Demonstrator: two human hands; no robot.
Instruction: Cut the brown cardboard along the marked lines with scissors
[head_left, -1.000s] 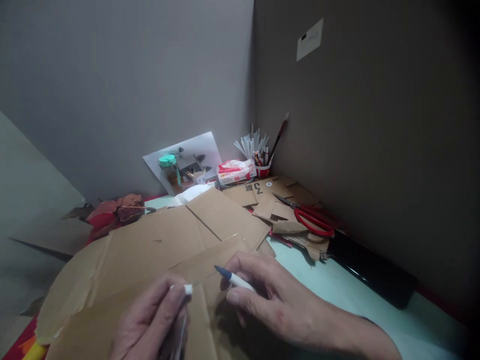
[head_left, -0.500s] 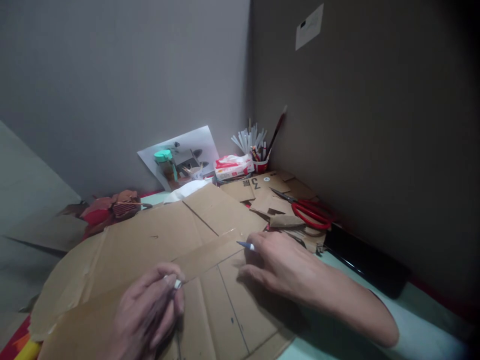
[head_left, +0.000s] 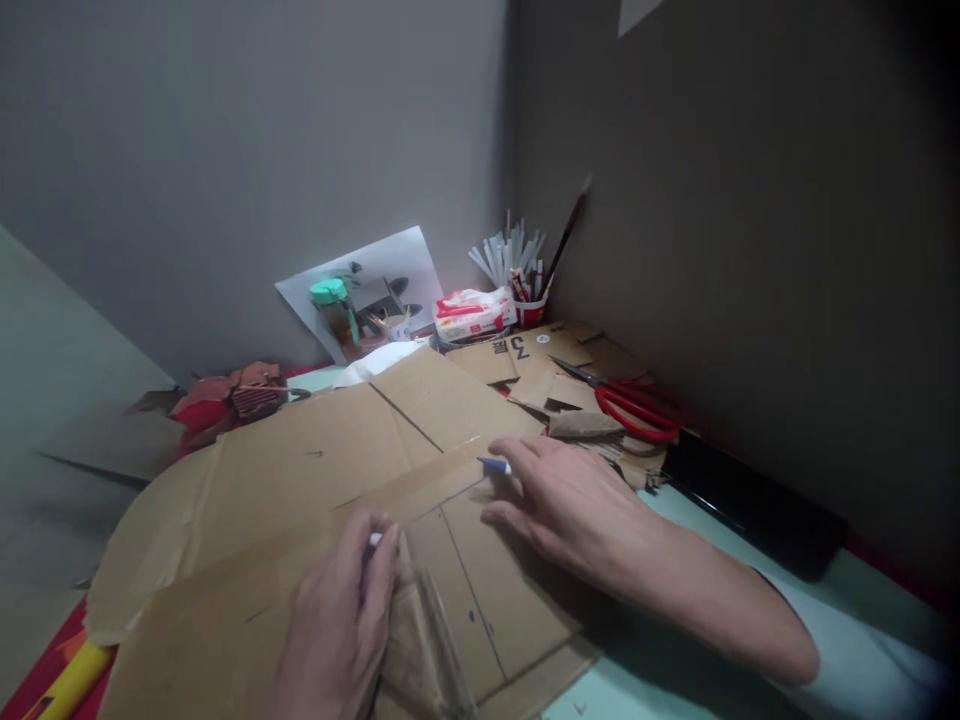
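**Pen on cardboard, both hands down**

While the left hand (head_left: 341, 625) lies on the near cardboard sheet (head_left: 480, 590), its fingers curl round a small white object (head_left: 373, 539) pinched at the fingertips; what that object is cannot be told. The sheet lies flat on the pale green table (head_left: 675, 640), over a larger flattened cardboard box (head_left: 315, 465), and carries drawn pen lines forming a rectangle. A raised fold of cardboard stands just right of the left hand.

Further right, the right hand (head_left: 574, 505) rests palm down on the sheet, fingers closed loosely round a blue-tipped pen (head_left: 495, 466), its tip pointing left and lying near the far corner of the drawn rectangle.

Judgement: for a clean line, the left hand should press the sheet flat close to the line, clear of the pen's path, and the pen should travel in one steady stroke without the sheet creeping on the box below.

Right of the hands: cardboard offcuts (head_left: 555, 385), red-handled scissors (head_left: 634, 405) on them, and a black oblong object (head_left: 750, 505) by the wall. At the back, a red cup of pens and sticks (head_left: 525, 295), a wipes packet (head_left: 472, 315) and a green-lidded jar (head_left: 334, 310).
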